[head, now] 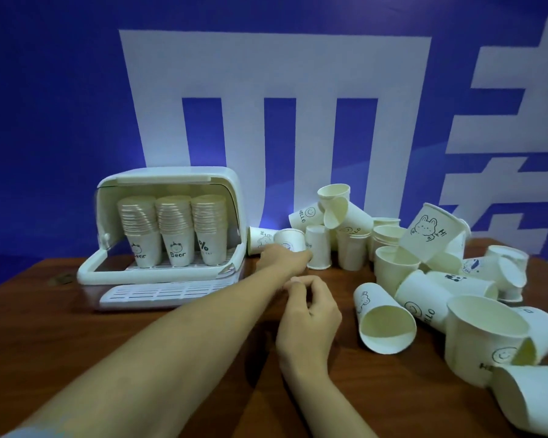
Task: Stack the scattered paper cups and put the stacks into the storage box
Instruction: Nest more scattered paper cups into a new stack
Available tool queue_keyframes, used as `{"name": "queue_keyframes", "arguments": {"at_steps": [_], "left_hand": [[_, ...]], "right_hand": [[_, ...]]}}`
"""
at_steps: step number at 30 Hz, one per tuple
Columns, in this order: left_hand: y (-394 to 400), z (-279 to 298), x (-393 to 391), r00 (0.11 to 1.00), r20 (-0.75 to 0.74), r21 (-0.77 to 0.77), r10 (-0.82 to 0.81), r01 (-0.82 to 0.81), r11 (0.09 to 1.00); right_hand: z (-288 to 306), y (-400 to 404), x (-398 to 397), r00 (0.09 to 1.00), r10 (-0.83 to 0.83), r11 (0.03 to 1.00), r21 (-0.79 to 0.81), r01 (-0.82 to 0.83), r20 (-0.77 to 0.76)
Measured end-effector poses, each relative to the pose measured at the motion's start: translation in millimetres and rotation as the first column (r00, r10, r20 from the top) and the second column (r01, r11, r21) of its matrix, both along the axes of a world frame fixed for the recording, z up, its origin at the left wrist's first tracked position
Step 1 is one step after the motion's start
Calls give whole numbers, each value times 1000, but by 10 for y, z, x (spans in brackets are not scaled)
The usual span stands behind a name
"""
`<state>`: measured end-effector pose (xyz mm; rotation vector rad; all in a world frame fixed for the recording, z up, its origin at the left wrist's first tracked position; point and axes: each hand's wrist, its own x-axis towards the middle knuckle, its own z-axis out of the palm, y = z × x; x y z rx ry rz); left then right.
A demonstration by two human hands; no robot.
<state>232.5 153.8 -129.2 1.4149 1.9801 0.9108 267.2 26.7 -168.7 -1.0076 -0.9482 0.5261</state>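
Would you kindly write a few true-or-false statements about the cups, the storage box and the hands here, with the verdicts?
1. The storage box has its lid raised. True.
2. Three stacks of cups stand inside the box. True.
3. The loose cups lie left of the box. False: they are piled to its right.
4. The right hand holds a cup. False: its fingers are curled on nothing.
5. The left hand reaches to a small cup near the box. True.
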Motion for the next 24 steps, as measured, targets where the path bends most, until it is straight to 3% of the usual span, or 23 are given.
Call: {"name": "queue_keyframes", "arguments": {"at_steps": [3,7,12,14,16,18,20,22,24], "left_hand": [[-416,12,-175,994,-12,-22,-113,112,993],[-924,-192,-645,974,-126,135,-188,204,970],[-1558,-360,-1173,948,-293,177,-124,181,967],[-1676,-408,-1316,965,-224,186,-132,176,967],[-1706,-437,-1390,970,-147,209,-193,221,953],[-1734,-427,-1369,937,-213,194,-277,318,928],[-1776,-413,-1323,904,-265,180,-336,389,903],[-1781,-413,-1322,893,-264,190,-363,417,889],[-1769,-429,-1339,894,-244,188,-376,424,886]], "right_hand": [[-10,44,55,999,-51,999,-12,50,-20],[-8,73,117,997,-72,996,-59,73,10],[-80,7,101,938,27,980,-194,44,346],[-26,-53,95,797,35,982,-169,85,603],[122,-102,146,489,-54,961,-88,263,871],[270,-125,285,234,-92,889,-26,458,968],[374,-130,479,183,50,764,-155,626,982],[385,-137,630,218,236,621,-320,716,947],[359,-152,686,219,320,565,-371,737,922]]}}
